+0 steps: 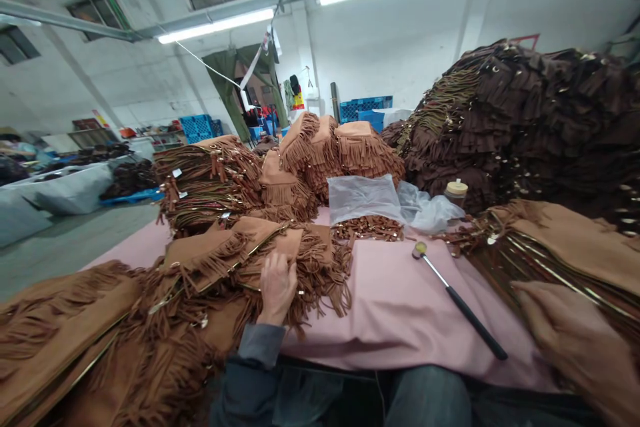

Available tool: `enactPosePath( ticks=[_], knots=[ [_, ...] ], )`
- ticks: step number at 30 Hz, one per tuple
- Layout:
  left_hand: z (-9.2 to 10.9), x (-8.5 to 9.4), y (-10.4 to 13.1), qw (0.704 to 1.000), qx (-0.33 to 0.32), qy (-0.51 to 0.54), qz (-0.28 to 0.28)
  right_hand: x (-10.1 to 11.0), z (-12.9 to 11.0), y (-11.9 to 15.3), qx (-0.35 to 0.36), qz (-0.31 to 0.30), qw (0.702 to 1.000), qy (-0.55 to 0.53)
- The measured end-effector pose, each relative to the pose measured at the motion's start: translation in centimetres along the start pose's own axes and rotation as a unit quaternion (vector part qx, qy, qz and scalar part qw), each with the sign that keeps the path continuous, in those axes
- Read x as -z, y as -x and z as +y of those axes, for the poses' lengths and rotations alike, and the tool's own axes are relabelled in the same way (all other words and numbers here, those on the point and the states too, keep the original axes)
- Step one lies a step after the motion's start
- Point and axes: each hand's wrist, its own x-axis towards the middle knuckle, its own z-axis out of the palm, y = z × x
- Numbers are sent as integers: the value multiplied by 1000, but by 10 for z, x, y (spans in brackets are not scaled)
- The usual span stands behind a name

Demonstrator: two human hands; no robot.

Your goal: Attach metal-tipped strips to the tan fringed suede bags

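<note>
My left hand (279, 283) lies on a tan suede bag (273, 233) with long fringe and a gold zip, on a heap of similar pieces. Its fingers rest over the fringed surface without closing round it. My right hand (580, 340) is smeared by motion at the lower right, beside a stack of tan fringed bags (570, 233) with zips along their edges. Whether its fingers hold anything is not clear. Between the hands, a small hammer (463, 307) with a black grip and a yellowish head lies on a pink cloth (390, 300).
Behind the cloth are a clear plastic bag (363, 199), a pile of small brown tassels (367, 228) and a jar (456, 192) with a pale lid. More tan bags (210, 177) are stacked at the back left. Dark brown fringed bags (525, 120) form a tall heap at right.
</note>
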Motion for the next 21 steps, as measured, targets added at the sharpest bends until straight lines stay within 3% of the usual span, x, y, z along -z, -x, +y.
enactPosePath(
  ticks=[3, 8, 10, 13, 15, 18, 19, 21],
  knots=[
    [16, 4, 21, 999, -15, 52, -2, -49, -45, 14, 28, -125, 989, -78],
    [64, -3, 58, 987, -45, 150, -45, -116, -123, 31, -26, -271, 938, -214],
    [86, -6, 67, 976, -44, 207, -58, -128, -155, 33, -92, -318, 891, -311],
    [123, -6, 75, 941, -19, 326, -94, -138, -192, 35, -206, -346, 793, -457],
    [146, -8, 76, 906, 20, 403, -125, -140, -203, 35, -262, -316, 729, -547],
    [172, -18, 74, 859, 62, 474, -181, -136, -199, 33, -328, -284, 647, -627],
    [178, -23, 73, 848, 56, 487, -203, -132, -194, 32, -343, -287, 632, -633],
    [187, -33, 70, 824, 12, 508, -250, -122, -180, 30, -368, -288, 627, -623]
  ],
)
